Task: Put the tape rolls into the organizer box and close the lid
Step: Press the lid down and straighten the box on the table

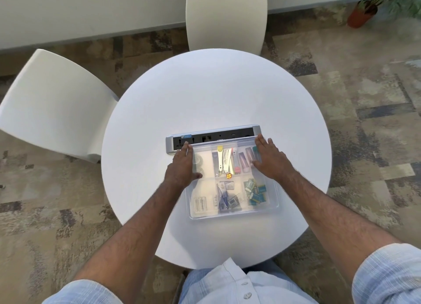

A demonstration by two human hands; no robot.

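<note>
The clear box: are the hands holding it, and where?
Both hands lie flat on the clear lid of the organizer box: the left hand at its far left corner, the right hand at its far right. They press rather than grip.

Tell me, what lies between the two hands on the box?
In the head view, between the left hand and right hand: the clear lid, white tools beneath.

Round white table (205, 94), two white chairs (225, 19), patchy carpet (353, 121), potted plant (364, 12), pale wall (91, 7).
</note>
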